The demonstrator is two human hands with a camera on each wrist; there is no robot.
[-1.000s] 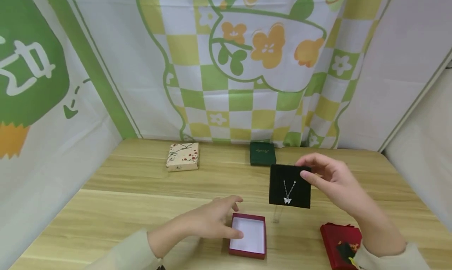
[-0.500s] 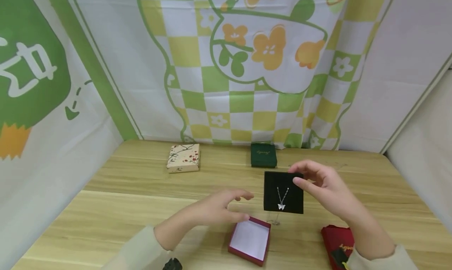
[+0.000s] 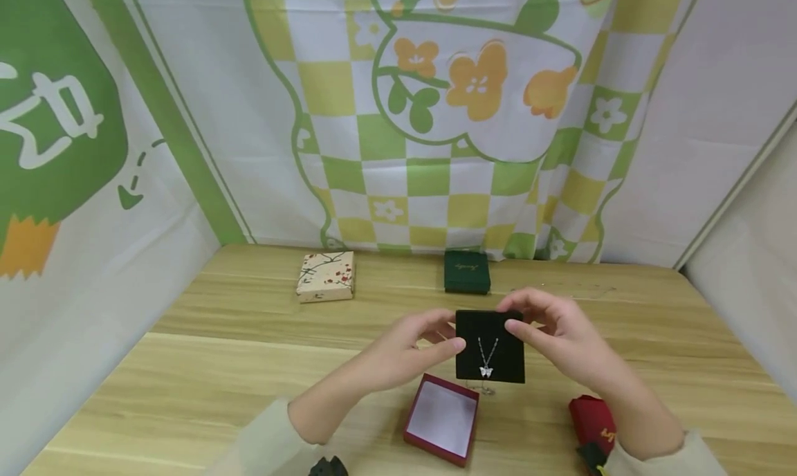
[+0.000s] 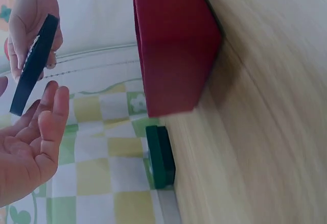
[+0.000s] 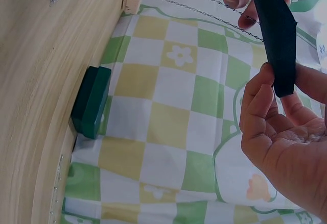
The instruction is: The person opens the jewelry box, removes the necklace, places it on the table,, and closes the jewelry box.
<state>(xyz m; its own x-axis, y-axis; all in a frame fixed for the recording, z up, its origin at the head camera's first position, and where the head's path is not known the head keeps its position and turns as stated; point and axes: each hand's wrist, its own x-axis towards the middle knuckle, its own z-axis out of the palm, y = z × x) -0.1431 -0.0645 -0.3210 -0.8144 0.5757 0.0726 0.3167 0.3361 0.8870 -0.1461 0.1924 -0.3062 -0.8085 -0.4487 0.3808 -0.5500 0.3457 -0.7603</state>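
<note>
In the head view a black square necklace pad (image 3: 498, 358) stands upright above the table, with a silver butterfly necklace (image 3: 486, 371) on its front. My right hand (image 3: 554, 331) pinches its upper right corner, thumb in front and fingers behind. At the left edge my left hand (image 3: 417, 344) holds it too, thumb on the front and fingers behind. A thin chain (image 5: 214, 12) trails from the back of the pad, its loose end bunched on the table. Below the pad lies a red box base (image 3: 409, 438) with a white inside.
A cream box with floral print (image 3: 326, 277) and a dark green box (image 3: 467, 272) stand at the back of the table. On the right a red box (image 3: 588, 420) is partly hidden by my right forearm. Another thin chain (image 3: 594, 293) lies at back right. A patterned curtain (image 3: 429, 178) hangs behind.
My right hand has brought the pad left and lower. My left hand has left the red box base and come up to the pad's left edge. The base now sits turned slightly.
</note>
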